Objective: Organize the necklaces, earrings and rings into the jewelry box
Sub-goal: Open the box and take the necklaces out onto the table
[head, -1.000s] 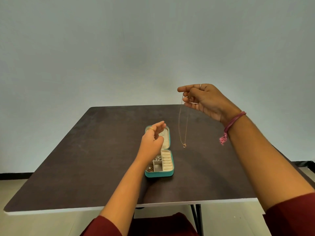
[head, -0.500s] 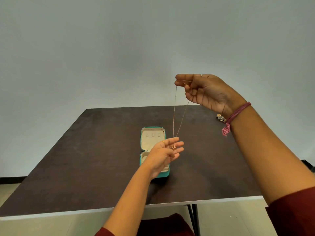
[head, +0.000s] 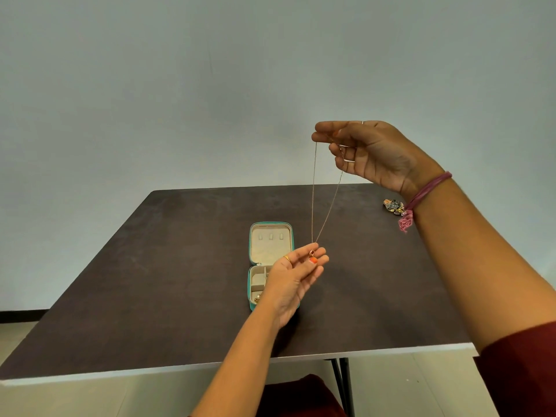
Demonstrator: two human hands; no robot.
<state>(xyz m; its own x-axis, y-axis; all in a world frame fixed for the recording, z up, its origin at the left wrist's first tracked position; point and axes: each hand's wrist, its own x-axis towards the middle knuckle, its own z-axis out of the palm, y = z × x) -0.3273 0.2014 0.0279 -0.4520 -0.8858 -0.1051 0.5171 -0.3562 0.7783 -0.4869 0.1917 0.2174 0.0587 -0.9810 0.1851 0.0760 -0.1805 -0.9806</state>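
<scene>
A thin gold necklace [head: 313, 191] hangs in a long loop from my right hand [head: 373, 155], which is raised above the table and pinches the chain at the top. Its small pendant [head: 312, 252] rests on the fingertips of my left hand [head: 296, 278], palm up, with the thumb pressed beside it. The teal jewelry box [head: 270, 236] lies open on the table just behind and under my left hand. Its cream lid shows three small slots. The near tray holds some small jewelry [head: 256, 297] and is partly hidden by my left hand.
A dark brown table [head: 150, 281] with a white front edge carries the box. A small cluster of dark, mixed jewelry [head: 392, 206] lies at the far right of the table, beside my right wrist. A plain pale wall stands behind.
My right hand has lifted the necklace higher. My left hand moved from over the box to under the pendant and took it on its fingertips.
</scene>
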